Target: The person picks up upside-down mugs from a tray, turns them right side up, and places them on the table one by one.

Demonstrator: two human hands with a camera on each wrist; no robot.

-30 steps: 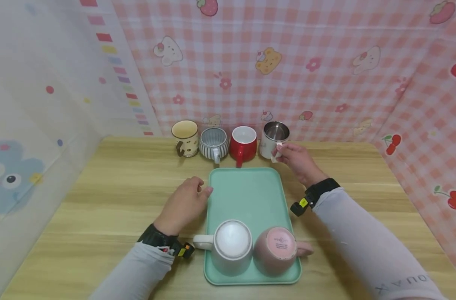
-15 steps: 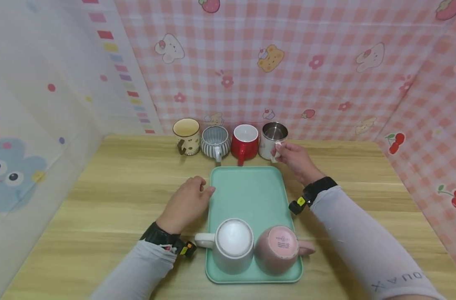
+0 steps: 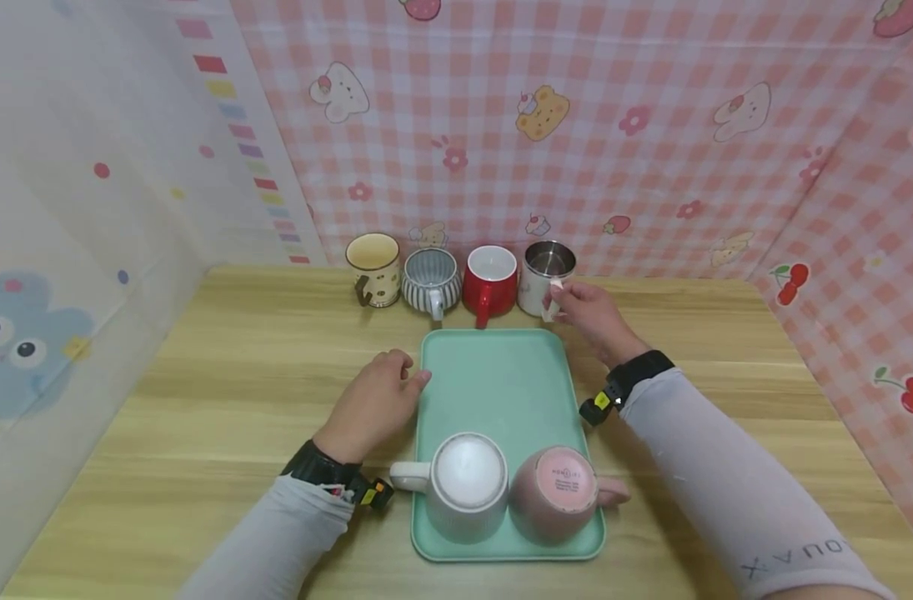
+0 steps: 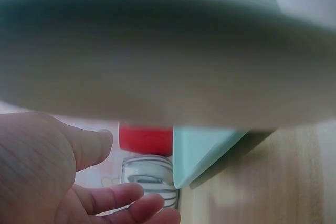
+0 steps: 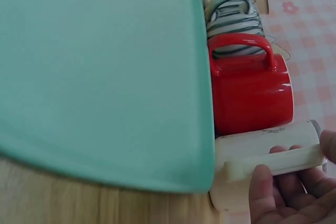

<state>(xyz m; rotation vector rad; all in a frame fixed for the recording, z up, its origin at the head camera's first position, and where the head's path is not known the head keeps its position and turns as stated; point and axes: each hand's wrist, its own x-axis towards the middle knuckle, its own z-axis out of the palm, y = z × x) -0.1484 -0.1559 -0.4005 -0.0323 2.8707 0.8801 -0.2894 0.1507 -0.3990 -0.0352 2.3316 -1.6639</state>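
At the right end of the back row, my right hand (image 3: 593,318) grips the handle of a white mug (image 3: 533,288) with a steel inside. The right wrist view shows my fingers curled around that pale handle (image 5: 278,162). The mug stands upright on the table. My left hand (image 3: 372,403) lies beside the left edge of the green tray (image 3: 494,379), holding nothing, its fingers loosely bent. On the near half of the tray, a white ribbed mug (image 3: 467,487) and a pink mug (image 3: 552,496) sit upside down, their handles jutting past the tray's sides.
Left of the held mug stand a red mug (image 3: 490,283), a grey-striped mug (image 3: 430,282) and a cream mug (image 3: 374,271), all upright with handles toward me. A pink checked cloth (image 3: 464,125) hangs behind the wooden table (image 3: 223,417). A large blurred pale shape crosses the left wrist view.
The head view has shifted slightly. My right hand keeps its grip on the white mug's handle, and the left hand stays by the tray; no mug has visibly moved.
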